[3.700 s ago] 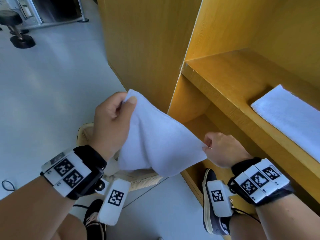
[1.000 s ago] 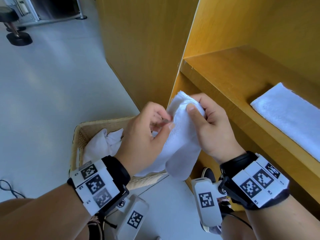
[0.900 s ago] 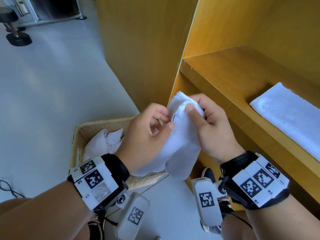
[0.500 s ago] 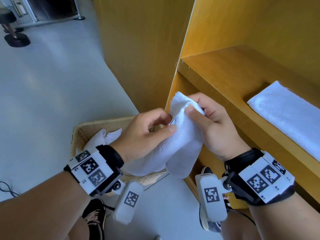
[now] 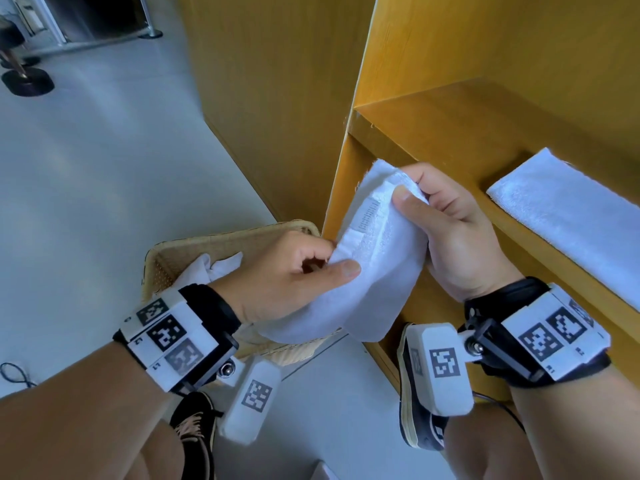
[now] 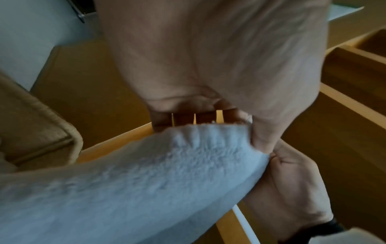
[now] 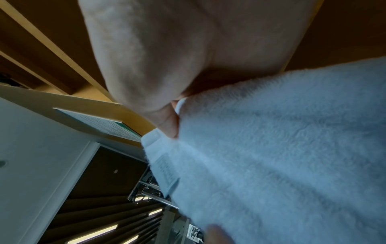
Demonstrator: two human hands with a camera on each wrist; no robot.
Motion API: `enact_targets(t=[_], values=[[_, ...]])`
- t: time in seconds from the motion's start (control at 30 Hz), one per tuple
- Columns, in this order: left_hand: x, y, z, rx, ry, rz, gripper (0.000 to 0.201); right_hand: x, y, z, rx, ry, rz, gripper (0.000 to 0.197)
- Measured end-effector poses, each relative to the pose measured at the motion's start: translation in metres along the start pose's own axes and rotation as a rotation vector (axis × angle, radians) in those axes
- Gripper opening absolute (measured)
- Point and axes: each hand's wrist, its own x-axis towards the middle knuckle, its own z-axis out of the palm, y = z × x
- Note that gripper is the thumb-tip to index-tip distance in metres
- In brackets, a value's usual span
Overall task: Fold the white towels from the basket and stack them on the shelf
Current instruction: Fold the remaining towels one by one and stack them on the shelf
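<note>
Room: a pale grey floor is lying under a tall wooden shelf unit with yellow-brown boards; a black round stand base is standing far on the left.
Shelf: the shelf board is carrying one folded white towel on its right part, lying flat.
Basket: a woven basket is standing on the floor just beside the shelf unit, with crumpled white towels inside.
Left hand: the left hand is pinching the lower edge of the held towel between the thumb and the curled fingers.
Right hand: the right hand is gripping the upper corner of the same towel, the thumb pressing on the front and the fingers curled behind.
Held towel: it is hanging in the air between both hands, above the basket and in front of the shelf edge, partly doubled.
Texture: soft fluffy terry with a flat woven band near the hem.
Feet: dark shoes are standing on the floor below.
</note>
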Motion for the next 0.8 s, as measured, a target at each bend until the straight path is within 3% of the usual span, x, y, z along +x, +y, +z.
enact_targets(t=[0.27,0.37,0.47,0.57,0.67,0.8], values=[[-0.005,-0.014,0.012,0.244,-0.199,-0.199,0.065,0.0,-0.006,-0.006,0.02,0.091,0.008,0.013],[-0.006,-0.019,0.021,0.535,-0.207,-0.234,0.081,-0.001,-0.007,-0.013,0.026,0.118,-0.003,0.013],[-0.01,-0.025,0.032,0.527,-0.253,-0.199,0.065,-0.002,-0.01,-0.019,0.055,0.148,-0.011,0.017],[-0.013,-0.034,0.044,0.445,-0.396,-0.324,0.066,-0.004,-0.013,-0.024,0.127,0.192,-0.005,0.025],[-0.015,-0.042,0.055,0.45,-0.509,-0.364,0.065,-0.005,-0.015,-0.031,0.181,0.229,-0.001,0.029],[-0.017,-0.053,0.066,0.473,-0.507,-0.36,0.039,-0.008,-0.017,-0.04,0.238,0.266,0.001,0.033]])
